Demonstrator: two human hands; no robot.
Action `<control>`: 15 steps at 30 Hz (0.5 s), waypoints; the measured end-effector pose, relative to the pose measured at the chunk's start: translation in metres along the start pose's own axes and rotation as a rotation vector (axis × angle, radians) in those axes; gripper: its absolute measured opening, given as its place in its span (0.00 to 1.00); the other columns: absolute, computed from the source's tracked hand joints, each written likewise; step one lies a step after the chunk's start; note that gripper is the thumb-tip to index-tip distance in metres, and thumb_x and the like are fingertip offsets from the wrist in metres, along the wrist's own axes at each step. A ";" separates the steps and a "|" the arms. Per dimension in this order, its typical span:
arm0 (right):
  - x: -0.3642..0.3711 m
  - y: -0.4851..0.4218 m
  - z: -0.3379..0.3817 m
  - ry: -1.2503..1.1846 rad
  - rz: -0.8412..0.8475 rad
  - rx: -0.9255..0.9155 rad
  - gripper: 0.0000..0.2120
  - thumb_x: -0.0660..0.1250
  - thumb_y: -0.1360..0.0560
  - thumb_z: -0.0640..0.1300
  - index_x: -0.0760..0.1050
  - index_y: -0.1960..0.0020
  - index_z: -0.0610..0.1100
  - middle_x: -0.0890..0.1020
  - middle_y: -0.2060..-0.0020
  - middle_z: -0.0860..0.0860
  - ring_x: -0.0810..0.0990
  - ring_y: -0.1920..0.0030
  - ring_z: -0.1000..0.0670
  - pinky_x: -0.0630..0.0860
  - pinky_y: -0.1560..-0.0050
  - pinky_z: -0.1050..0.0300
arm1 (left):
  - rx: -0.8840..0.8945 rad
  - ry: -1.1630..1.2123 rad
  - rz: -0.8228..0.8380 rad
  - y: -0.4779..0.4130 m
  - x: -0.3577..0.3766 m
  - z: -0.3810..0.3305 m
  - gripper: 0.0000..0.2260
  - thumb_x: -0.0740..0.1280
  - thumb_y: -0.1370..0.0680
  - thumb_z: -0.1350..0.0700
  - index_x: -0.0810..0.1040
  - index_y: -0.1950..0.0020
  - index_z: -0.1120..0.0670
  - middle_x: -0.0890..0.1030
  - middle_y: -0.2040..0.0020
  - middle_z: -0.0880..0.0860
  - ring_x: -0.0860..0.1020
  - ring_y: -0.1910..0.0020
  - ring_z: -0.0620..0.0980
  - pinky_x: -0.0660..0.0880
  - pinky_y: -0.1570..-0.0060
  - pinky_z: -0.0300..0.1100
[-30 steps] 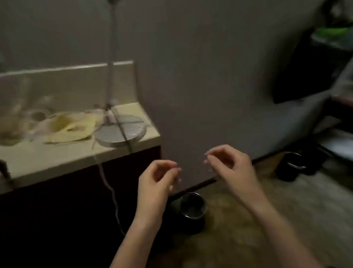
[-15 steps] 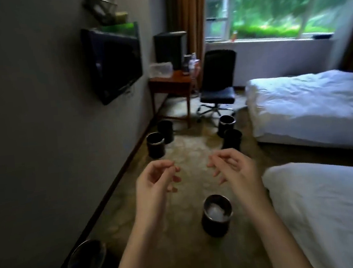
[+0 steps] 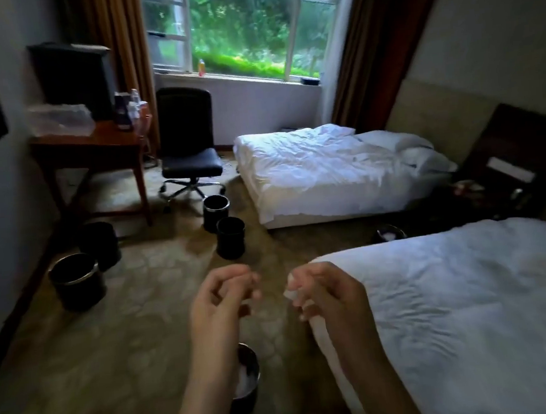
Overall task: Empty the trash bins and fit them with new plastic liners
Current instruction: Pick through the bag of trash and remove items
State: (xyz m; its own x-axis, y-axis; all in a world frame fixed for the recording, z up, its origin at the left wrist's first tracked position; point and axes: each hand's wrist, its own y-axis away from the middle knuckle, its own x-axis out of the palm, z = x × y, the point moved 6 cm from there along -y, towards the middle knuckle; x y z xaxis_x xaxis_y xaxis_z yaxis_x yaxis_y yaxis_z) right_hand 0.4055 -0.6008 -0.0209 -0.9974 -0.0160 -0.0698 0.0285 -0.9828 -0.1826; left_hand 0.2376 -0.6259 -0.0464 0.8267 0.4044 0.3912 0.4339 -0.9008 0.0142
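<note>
The view has swung round from the wall into the room, and both grips keep the same raised pose throughout. The left grip (image 3: 221, 307) and right grip (image 3: 326, 298) hang side by side with a gap between them. Their fingers are loosely curled and, as far as the blur allows, hold nothing, neither liner nor bag.

The nearest bin (image 3: 253, 360) stood ahead of the fingers half a second ago. It now sits just below the left grip's wrist, partly hidden by the forearm, with something white inside. That suggests the person has closed on it and it is the first to be emptied, though no grip touches it yet.

Ahead of the grips stand a pair of bins (image 3: 231, 238). Two more bins (image 3: 77, 283) are off to the left, and another bin (image 3: 391, 232) lies beyond the right grip, between the beds (image 3: 455, 306).
</note>
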 end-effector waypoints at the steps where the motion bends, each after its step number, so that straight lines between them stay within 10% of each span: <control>1: -0.007 -0.007 -0.005 0.015 -0.040 0.026 0.05 0.67 0.22 0.41 0.81 0.53 0.44 0.85 0.61 0.48 0.83 0.63 0.49 0.77 0.65 0.61 | -0.034 0.002 0.033 -0.010 0.011 0.008 0.10 0.68 0.24 0.62 0.82 0.60 0.48 0.84 0.61 0.51 0.80 0.65 0.46 0.74 0.68 0.36; 15: -0.116 -0.125 -0.074 0.002 -0.385 0.187 0.06 0.65 0.21 0.42 0.80 0.50 0.43 0.86 0.59 0.50 0.84 0.61 0.48 0.80 0.61 0.57 | -0.233 -0.051 0.335 -0.113 0.167 0.100 0.06 0.65 0.21 0.61 0.81 0.56 0.58 0.85 0.59 0.56 0.80 0.67 0.47 0.75 0.71 0.36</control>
State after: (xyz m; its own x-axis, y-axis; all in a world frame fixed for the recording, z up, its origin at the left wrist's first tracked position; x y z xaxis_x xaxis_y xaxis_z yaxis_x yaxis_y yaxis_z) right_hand 0.5230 -0.4625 -0.0628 -0.9328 0.3588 -0.0333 -0.3585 -0.9334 -0.0147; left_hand 0.3621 -0.4409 -0.0745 0.9277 0.0847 0.3636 0.0500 -0.9933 0.1039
